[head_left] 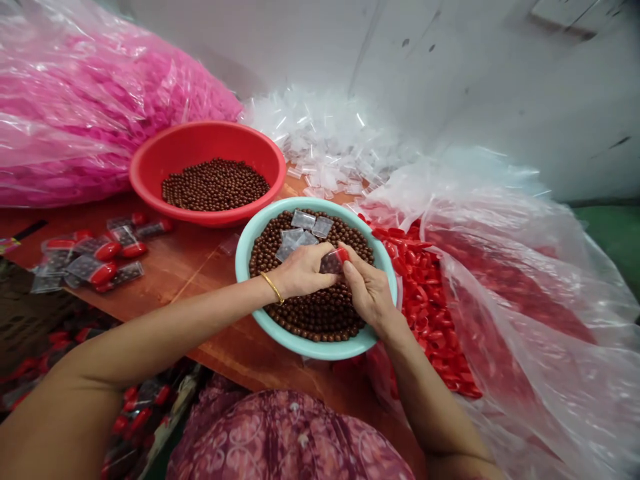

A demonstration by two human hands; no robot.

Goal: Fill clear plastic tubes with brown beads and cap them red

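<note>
Over a pale turquoise basin (pixel 249 277) of brown balls (pixel 320 319), my two hands meet. My left hand (pixel 305 268), with a gold bangle at its wrist, grips a small clear flat container (pixel 330 263) that has brown balls inside. A red cap (pixel 343 254) sits at the container's end, pinched by the fingers of my right hand (pixel 367 283). I cannot tell whether the cap is fully seated. Several clear empty containers (pixel 303 219) lie on the balls just beyond my left hand.
A red basin (pixel 145 167) with more brown balls stands behind. Filled, capped containers (pixel 93 257) are heaped on the table's left, with more in a box (pixel 135 417) below. Pink pieces (pixel 125 93) fill a bag at left, clear containers (pixel 335 153) pile behind, red caps (pixel 425 300) spill at right.
</note>
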